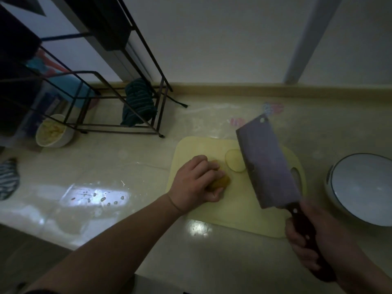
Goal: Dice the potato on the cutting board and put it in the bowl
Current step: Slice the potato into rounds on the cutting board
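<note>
While the left hand [198,181] grips the potato [221,181], the right hand [316,242] holds an unmarked cleaver [269,164].

The pale yellow board [197,211] lies flat. On its left half sits the potato [221,181], yellowish and partly covered; a thin round slice [233,163] lies flat just beyond it. The white, dark-rimmed bowl [364,187] stands right of the board.

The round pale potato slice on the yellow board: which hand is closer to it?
Left. The left hand grips the potato chunk just beside the round pale potato slice; the right hand holds the cleaver's handle off the board's near corner.
</note>
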Demonstrator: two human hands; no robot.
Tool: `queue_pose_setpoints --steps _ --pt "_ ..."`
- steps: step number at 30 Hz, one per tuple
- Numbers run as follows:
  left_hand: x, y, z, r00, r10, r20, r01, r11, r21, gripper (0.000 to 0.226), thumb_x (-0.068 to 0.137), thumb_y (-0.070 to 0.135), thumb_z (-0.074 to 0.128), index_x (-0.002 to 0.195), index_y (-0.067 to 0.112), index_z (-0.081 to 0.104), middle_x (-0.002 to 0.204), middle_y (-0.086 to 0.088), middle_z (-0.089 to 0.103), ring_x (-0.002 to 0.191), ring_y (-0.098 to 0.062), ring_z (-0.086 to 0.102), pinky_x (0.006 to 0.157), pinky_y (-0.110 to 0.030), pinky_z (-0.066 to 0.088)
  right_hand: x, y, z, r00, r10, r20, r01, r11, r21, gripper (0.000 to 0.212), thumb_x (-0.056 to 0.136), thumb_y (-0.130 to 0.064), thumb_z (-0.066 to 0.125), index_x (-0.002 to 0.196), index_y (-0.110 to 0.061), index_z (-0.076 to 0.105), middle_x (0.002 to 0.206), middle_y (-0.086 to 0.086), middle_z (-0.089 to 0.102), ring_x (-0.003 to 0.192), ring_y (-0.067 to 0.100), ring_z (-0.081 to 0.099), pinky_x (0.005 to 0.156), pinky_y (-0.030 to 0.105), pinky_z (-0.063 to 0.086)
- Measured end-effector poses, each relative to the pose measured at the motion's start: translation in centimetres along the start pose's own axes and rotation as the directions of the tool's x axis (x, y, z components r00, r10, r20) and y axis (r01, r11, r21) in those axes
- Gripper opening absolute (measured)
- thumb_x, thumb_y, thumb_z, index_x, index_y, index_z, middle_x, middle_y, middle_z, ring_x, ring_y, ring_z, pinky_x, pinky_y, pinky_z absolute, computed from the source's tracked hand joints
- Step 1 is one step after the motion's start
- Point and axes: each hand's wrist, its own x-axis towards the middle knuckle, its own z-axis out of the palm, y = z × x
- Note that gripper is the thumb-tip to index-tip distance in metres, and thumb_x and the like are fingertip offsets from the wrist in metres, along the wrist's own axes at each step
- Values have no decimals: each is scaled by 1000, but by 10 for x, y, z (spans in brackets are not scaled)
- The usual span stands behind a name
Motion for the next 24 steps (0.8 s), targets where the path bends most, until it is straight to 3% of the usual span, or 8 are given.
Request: queue_pose_setpoints --steps 2,4,8,14,17,20,24 --pt "-1 1 -1 1000 -9 4 9 1000 6 37 78 28 76 108 15 58 112 -2 54 95 -28 55 86 -32 48 -10 -1 15 989 -139 -41 129 974 -186 51 87 -53 39 64 -9 47 45 11 35 34 14 25 39 16 23" --pt "-3 1 0 1000 -30 -5 30 1000 1 36 79 29 76 109 15 59 111 -2 54 96 -27 55 84 -32 49 -18 0 29 960 -277 -46 243 904 -352 35 84 -52 40 69 -22 53 47 8 41 36 16 31 39 20 25" --pt "-4 3 2 998 -59 -2 59 998 -3 33 80 29 75 104 14 58 102 -8 59 95 -28 56 78 -34 50 -27 5 46 890 -457 14 350 661 -663 38 76 -63 33 89 -32 51 58 12 57 42 11 47 47 21 35" --pt "0 2 -2 999 -49 11 49 999 -11 39 78 34 75 103 14 54 102 -2 48 94 -28 54 72 -32 47 -27 14 55 858 -512 -29 317 574 -755 42 82 -73 17 92 -41 42 63 -10 61 61 8 57 62 19 41" --pt "0 1 0 999 -53 10 53 999 1 39 77 35 74 102 15 53 102 -3 48 93 -27 54 72 -32 47 -25 16 57 852 -524 -14 319 540 -779 50 74 -76 10 92 -40 40 66 -23 58 68 7 57 63 19 41" --pt "0 0 0 999 -38 6 38 999 22 39 78 35 73 105 12 55 103 -3 49 93 -26 53 73 -30 46 -24 17 59 846 -533 -20 316 531 -786 48 82 -72 12 92 -37 42 68 -26 58 68 7 57 63 19 42" --pt "1 -1 -1 1000 -11 16 11 1000 24 40 78 33 76 107 11 58 106 -3 52 92 -26 54 71 -32 49 -24 14 61 858 -514 -17 296 521 -801 47 76 -70 13 93 -36 41 70 -25 58 65 9 56 62 22 41"
